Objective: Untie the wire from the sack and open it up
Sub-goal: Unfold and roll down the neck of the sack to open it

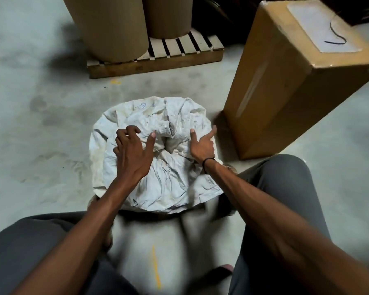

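Observation:
A white woven sack [168, 184] stands on the concrete floor between my knees, its top fabric bunched and folded toward a dark gap in the middle. My left hand [132, 152] rests on the left side of the bunched top, fingers spread and thumb pointing at the gap. My right hand [202, 143] lies on the right side, thumb and forefinger stretched apart over the cloth, the other fingers curled. A thin black wire [334, 37] lies curled on top of the cardboard box to the right. No wire shows around the sack's neck.
A tall cardboard box [285, 92] stands close to the sack's right. Behind, a wooden pallet [158, 60] carries two large brown cardboard drums [111, 28]. Grey concrete floor [41, 113] stretches left. My grey-trousered knees flank the sack.

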`<state>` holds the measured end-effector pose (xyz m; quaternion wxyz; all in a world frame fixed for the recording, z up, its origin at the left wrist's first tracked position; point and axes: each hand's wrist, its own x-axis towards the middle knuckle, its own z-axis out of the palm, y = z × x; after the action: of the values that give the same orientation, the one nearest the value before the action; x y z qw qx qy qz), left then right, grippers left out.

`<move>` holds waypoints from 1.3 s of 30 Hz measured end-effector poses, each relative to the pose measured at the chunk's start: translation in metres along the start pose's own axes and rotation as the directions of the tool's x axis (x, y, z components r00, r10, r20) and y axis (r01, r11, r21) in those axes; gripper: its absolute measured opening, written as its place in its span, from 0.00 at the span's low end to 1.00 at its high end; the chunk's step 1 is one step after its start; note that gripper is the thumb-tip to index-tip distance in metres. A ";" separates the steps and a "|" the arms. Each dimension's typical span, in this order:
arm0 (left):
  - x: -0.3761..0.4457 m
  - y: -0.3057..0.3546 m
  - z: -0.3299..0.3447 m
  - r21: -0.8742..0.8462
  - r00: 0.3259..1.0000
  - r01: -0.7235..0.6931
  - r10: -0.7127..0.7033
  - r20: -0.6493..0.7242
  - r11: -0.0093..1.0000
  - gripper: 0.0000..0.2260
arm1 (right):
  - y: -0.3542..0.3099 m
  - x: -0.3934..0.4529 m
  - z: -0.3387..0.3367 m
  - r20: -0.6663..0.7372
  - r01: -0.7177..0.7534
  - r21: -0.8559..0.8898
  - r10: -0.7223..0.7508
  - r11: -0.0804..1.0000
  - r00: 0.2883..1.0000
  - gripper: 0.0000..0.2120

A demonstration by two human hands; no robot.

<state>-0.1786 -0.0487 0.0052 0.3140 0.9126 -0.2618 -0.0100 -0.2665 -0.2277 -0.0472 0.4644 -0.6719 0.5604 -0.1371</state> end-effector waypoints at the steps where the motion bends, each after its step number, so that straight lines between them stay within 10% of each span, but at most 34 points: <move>1: -0.001 -0.003 0.001 -0.006 1.000 0.012 -0.012 0.003 1.000 0.21 | -0.006 0.000 0.005 -0.008 0.013 0.040 -0.013 0.999 1.000 0.41; 9: 0.016 -0.019 -0.012 -0.257 0.990 0.124 -0.139 -0.039 0.959 0.26 | -0.075 -0.023 -0.001 0.008 0.347 0.352 -0.373 0.869 0.928 0.24; 17: 0.026 0.011 -0.031 -0.236 0.959 -0.248 0.204 -0.195 0.940 0.20 | -0.093 -0.034 0.009 0.360 0.009 0.602 -0.281 0.798 0.889 0.38; 24: 0.079 0.016 -0.038 0.030 0.891 -0.433 0.433 -0.133 0.901 0.18 | -0.089 -0.002 0.024 0.411 0.079 0.436 -0.277 0.896 0.869 0.46; 32: 0.119 -0.004 -0.010 -0.159 0.973 -0.148 0.173 0.154 0.976 0.19 | -0.100 -0.012 -0.009 0.267 0.498 -0.011 -0.477 0.867 0.837 0.37; 39: 0.121 0.002 -0.017 -0.323 0.977 -0.059 0.121 0.177 0.945 0.19 | -0.092 -0.008 -0.031 0.273 0.587 -0.100 -0.545 0.803 0.793 0.40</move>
<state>-0.0719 -0.0989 0.0372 0.4290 0.8322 -0.3278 -0.1267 -0.2330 -0.2407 0.0436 0.4011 -0.8593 0.2847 -0.1403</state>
